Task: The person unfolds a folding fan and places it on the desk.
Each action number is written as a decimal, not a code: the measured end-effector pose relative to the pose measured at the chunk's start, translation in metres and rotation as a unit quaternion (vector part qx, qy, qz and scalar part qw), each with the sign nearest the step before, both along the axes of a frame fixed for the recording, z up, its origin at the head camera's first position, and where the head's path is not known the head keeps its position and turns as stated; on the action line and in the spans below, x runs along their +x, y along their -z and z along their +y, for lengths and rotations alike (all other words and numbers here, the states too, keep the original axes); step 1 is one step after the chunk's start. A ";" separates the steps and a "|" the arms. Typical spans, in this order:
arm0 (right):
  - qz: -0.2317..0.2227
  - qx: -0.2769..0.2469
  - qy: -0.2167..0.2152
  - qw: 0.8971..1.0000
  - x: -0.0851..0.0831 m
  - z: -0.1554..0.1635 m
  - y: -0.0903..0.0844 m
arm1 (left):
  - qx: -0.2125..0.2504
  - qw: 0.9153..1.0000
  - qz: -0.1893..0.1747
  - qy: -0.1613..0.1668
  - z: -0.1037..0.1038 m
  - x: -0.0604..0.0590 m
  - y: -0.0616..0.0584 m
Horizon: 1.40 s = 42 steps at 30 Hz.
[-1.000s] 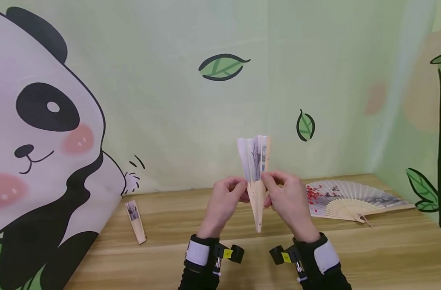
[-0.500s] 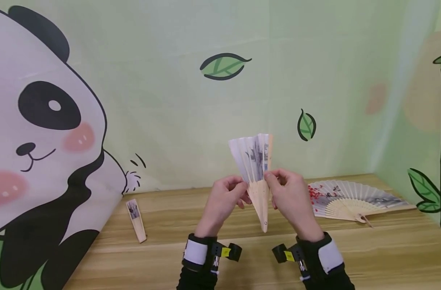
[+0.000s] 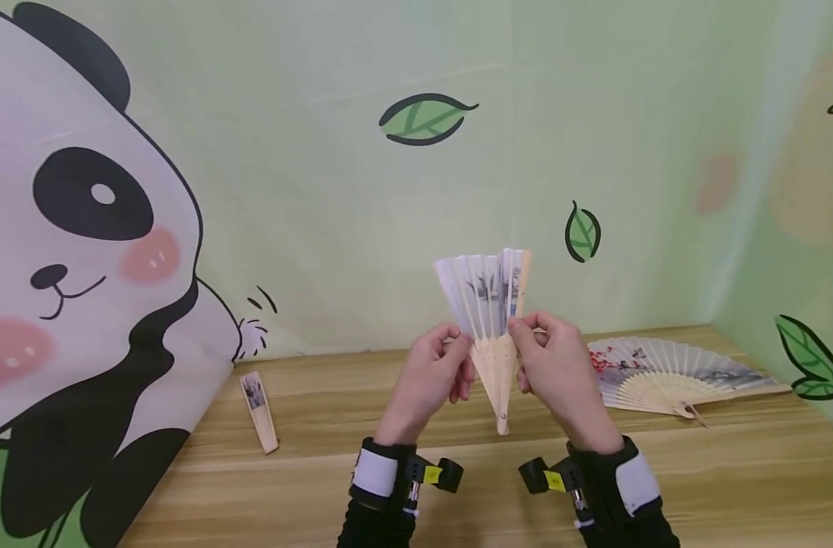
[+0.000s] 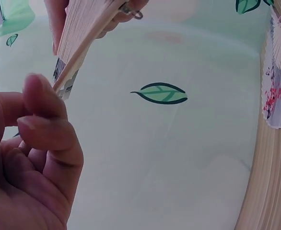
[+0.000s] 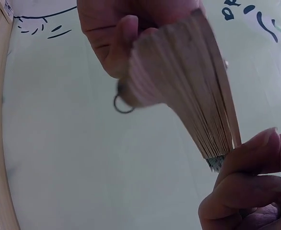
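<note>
A partly spread folding fan (image 3: 484, 304) with pale wooden ribs and a white, grey-painted leaf stands upright between my hands, its pivot end down. My left hand (image 3: 426, 380) pinches the left edge where ribs meet leaf. On the opposite edge my right hand (image 3: 556, 373) pinches the outer guard between thumb and fingers. The right wrist view has the stacked ribs (image 5: 183, 81) close up, with a small metal ring (image 5: 123, 104) at the pivot. In the left wrist view the fan (image 4: 80, 38) runs up from my left fingertips.
An opened fan (image 3: 669, 377) with red blossoms lies on the wooden table (image 3: 471, 495) at the right. A folded fan (image 3: 259, 411) lies at the left. Behind the table hangs a green backdrop (image 3: 334, 228) with a printed panda (image 3: 108, 289).
The leaf of the held fan has spread wider, from a narrow wedge to a broader one. My right hand has shifted slightly right, away from the left, while both keep their pinch.
</note>
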State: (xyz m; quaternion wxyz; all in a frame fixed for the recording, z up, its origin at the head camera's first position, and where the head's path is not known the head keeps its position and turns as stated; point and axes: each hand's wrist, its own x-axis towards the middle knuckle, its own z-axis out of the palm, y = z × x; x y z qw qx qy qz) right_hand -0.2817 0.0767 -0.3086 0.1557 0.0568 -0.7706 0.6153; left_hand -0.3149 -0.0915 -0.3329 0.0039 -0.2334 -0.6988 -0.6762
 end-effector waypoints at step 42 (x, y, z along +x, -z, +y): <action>-0.011 0.023 0.037 0.999 0.005 0.005 -0.007 | 0.035 0.999 0.009 -0.004 0.003 0.004 -0.003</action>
